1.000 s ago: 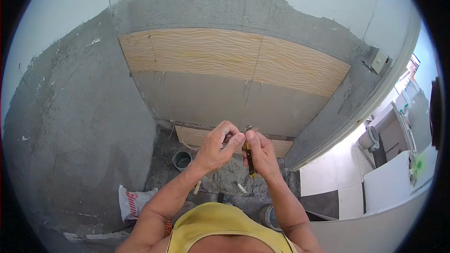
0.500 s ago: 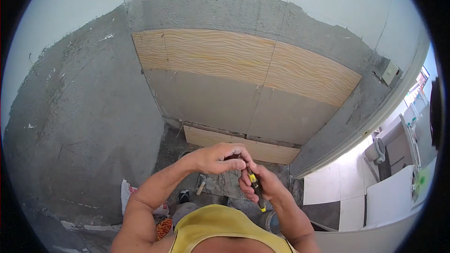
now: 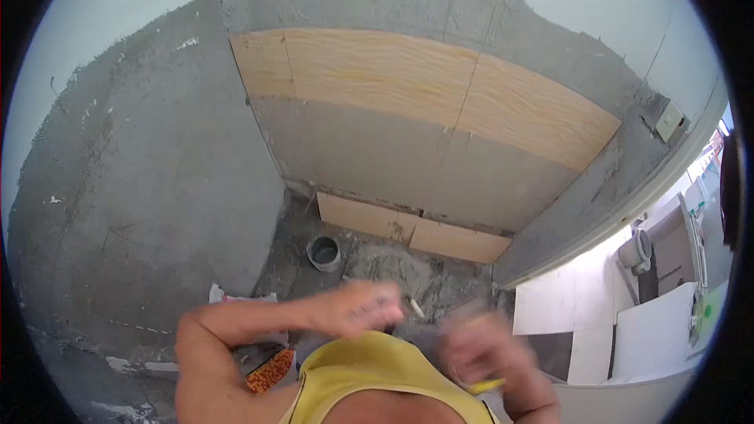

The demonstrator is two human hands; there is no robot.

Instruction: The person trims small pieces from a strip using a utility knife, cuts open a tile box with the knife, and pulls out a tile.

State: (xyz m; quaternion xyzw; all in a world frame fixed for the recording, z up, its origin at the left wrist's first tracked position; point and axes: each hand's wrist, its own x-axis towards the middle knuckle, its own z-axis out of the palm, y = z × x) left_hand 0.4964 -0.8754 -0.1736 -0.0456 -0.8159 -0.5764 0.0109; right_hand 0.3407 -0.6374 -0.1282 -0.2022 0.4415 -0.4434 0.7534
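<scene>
My left hand [image 3: 363, 308] is smeared by motion in front of the yellow shirt, its fingers curled inward; whether anything is in it does not show. To the right and lower, my right hand [image 3: 483, 345] is also blurred, closed round a black and yellow tool [image 3: 487, 385] whose yellow end shows beneath the palm. The two hands are apart. Between them on the floor lies a small white object [image 3: 415, 308].
A bucket [image 3: 323, 253] stands near the left corner. Wavy wood-toned tiles [image 3: 377, 63] cross the wall, with more tiles [image 3: 459, 241] low down. A bag [image 3: 271, 298] lies at left; a doorway frame [image 3: 581, 247] curves at right.
Both hands have moved apart and down toward my body, the right one with the tool. The view has shifted, and the bucket shows fully again.
</scene>
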